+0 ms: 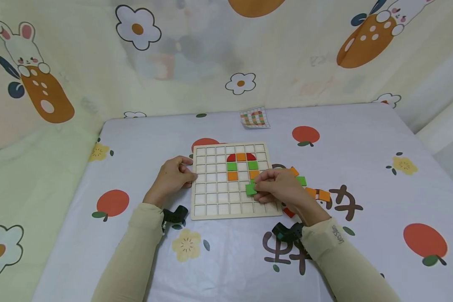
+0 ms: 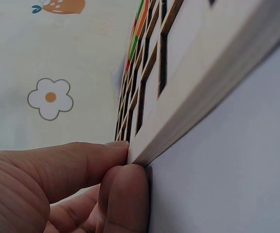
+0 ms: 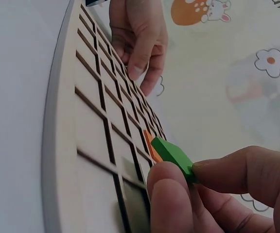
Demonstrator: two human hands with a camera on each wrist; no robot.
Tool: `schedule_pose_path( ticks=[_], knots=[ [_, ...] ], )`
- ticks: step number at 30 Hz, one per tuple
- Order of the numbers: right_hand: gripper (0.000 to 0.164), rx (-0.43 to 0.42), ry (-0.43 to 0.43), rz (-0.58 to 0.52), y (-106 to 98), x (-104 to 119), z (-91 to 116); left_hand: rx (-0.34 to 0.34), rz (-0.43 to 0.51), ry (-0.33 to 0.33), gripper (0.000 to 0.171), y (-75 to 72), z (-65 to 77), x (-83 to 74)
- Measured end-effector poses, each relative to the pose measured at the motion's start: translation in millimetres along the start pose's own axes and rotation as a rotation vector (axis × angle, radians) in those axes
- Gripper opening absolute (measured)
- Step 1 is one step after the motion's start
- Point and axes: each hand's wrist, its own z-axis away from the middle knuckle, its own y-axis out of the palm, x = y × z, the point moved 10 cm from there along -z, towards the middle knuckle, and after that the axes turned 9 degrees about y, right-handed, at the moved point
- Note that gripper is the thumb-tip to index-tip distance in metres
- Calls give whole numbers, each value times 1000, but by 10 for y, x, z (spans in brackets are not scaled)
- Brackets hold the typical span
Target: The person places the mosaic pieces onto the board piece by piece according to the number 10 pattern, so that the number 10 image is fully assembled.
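A wooden grid board lies flat on the table, its square cells divided by thin ribs. My left hand pinches its left edge between thumb and fingers, seen close up along the frame in the left wrist view. Over the lower right cells, my right hand holds a green square tile between thumb and fingertips, tilted above the ribs. Farther up the grid sit two red rounded tiles, an orange tile between them, and green and orange tiles in two columns below.
Loose tiles lie right of the board, partly behind my right hand: a green one, several orange ones and a red one. A small card with a coloured grid pattern lies beyond the board. A printed cloth covers the table.
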Motion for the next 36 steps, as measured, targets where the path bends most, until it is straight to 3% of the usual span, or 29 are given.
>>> schedule_pose_path(
  ticks=[15, 25, 36],
  knots=[
    [23, -40, 75, 43, 134, 69, -153, -3, 7, 9, 44, -8, 9, -11],
    [19, -20, 18, 52, 243, 163, -232, 0, 25, 2, 44, -2, 2, 15],
    [16, -37, 28, 86, 316, 202, -223, -8, 16, -5, 44, -2, -6, 24]
  ],
)
